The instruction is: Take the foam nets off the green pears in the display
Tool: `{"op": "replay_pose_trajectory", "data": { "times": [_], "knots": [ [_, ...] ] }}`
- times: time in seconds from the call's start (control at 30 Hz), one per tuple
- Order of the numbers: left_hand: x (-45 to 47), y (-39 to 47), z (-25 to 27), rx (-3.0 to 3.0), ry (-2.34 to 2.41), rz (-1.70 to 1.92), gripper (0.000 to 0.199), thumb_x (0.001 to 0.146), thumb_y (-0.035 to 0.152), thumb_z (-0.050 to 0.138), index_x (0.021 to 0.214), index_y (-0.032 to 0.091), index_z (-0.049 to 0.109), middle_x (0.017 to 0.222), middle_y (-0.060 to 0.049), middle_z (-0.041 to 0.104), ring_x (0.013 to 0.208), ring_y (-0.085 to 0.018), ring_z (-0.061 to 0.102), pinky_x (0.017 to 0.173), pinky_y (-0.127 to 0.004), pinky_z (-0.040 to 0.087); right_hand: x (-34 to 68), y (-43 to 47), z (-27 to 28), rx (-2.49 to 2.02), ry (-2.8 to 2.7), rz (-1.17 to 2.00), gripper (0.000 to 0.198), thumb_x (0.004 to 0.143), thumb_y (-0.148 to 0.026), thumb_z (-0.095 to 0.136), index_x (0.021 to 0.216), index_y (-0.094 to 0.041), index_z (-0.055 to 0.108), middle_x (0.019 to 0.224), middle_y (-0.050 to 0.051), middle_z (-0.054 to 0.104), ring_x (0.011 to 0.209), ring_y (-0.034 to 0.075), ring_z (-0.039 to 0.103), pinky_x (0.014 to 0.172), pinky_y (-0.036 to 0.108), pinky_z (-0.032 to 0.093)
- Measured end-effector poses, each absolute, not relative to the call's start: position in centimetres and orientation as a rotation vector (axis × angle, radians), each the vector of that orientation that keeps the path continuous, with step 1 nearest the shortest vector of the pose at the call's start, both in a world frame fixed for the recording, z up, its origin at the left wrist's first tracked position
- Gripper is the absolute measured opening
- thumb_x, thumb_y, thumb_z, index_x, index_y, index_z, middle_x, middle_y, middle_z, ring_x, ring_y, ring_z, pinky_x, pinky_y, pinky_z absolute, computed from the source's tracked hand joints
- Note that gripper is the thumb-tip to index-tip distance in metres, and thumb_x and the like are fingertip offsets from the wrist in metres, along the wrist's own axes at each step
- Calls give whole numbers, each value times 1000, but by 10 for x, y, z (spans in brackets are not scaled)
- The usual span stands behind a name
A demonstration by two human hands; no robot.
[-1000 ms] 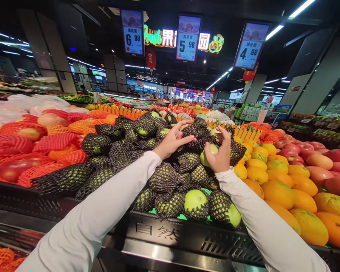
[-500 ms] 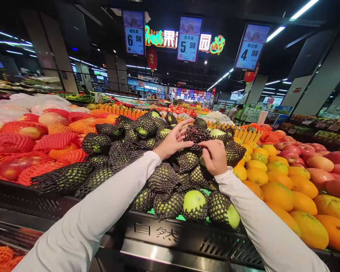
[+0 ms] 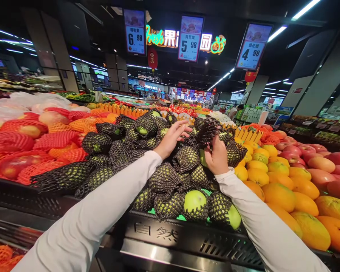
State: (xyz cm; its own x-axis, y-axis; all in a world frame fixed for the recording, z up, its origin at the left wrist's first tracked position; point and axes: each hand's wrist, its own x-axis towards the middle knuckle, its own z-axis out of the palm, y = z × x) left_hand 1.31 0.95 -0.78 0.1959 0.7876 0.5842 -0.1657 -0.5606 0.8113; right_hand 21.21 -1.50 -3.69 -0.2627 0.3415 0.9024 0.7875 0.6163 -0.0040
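Apple (image 3: 203, 157) in right hand (image 3: 218, 158), black netting (image 3: 208, 130) above

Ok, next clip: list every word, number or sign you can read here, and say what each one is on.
"6.98": left hanging price board.
"5.98": middle hanging price board.
"4.98": right hanging price board.
"fresh": neon sign behind the boards, followed by Chinese characters.
"自然": embossed on the black bin front below the green apples.
The small Chinese lines on the price boards and the distant store signs are too small to read.

Dark ceiling (image 3: 59, 22), light strips (image 3: 274, 32) (bright), price signs (image 3: 190, 37)
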Motion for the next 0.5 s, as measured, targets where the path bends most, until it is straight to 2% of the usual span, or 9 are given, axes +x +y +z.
{"op": "replay_pose_trajectory", "data": {
  "times": [0.1, 0.17, 0.2, 0.23, 0.3, 0.37, 0.5],
  "knots": [
    [13, 15, -13, 1955, 711, 1256, 51, 88, 54, 59, 124, 17, 61, 109, -8, 69, 95, -20, 63, 88, -33, 48, 211, -11, -43, -911, -1675, -450, 80, 84, -29, 52, 154, -16, 15, 108, 13, 66, 89, 27, 64, 82, 44, 50],
    [13, 17, -16, 2197, 702, 1010, 45, 84, 52, 65, 110, 16, 68, 103, -7, 72, 100, -24, 62, 98, -38, 45, 209, -14, -42, -899, -1612, -341, 84, 80, -33, 61, 151, -17, 20, 112, 11, 65, 84, 25, 64, 81, 42, 51],
    [13, 17, -17, 2270, 680, 920, 42, 84, 52, 64, 105, 16, 70, 102, -6, 73, 102, -25, 62, 101, -40, 44, 209, -16, -40, -903, -1621, -312, 75, 79, -35, 64, 145, -18, 32, 110, 10, 66, 83, 24, 64, 81, 41, 50],
    [13, 17, -18, 2314, 655, 868, 40, 85, 51, 62, 102, 16, 71, 101, -6, 74, 103, -26, 62, 103, -41, 43, 208, -18, -38, -929, -1655, -319, 58, 80, -36, 65, 133, -20, 46, 106, 8, 67, 83, 24, 63, 80, 41, 49],
    [13, 16, -19, 2370, 602, 880, 35, 88, 47, 58, 102, 17, 72, 105, -6, 74, 106, -26, 62, 105, -42, 43, 206, -24, -32, -1036, -1764, -430, 22, 87, -39, 61, 99, -21, 63, 94, 6, 68, 86, 25, 61, 80, 41, 45],
    [13, 15, -19, 2432, 549, 920, 30, 88, 40, 58, 103, 18, 72, 110, -7, 74, 108, -26, 63, 107, -43, 42, 206, -28, -27, -1132, -1876, -590, 25, 94, -41, 54, 83, -21, 64, 88, 6, 69, 90, 27, 58, 79, 41, 40],
    [14, 14, -20, 2479, 528, 963, 26, 85, 29, 59, 104, 18, 73, 111, -7, 74, 112, -28, 62, 111, -46, 39, 206, -32, -23, -1104, -2051, -799, 24, 97, -36, 50, 94, -19, 66, 89, 9, 70, 91, 28, 53, 75, 40, 37]
  ]
}}
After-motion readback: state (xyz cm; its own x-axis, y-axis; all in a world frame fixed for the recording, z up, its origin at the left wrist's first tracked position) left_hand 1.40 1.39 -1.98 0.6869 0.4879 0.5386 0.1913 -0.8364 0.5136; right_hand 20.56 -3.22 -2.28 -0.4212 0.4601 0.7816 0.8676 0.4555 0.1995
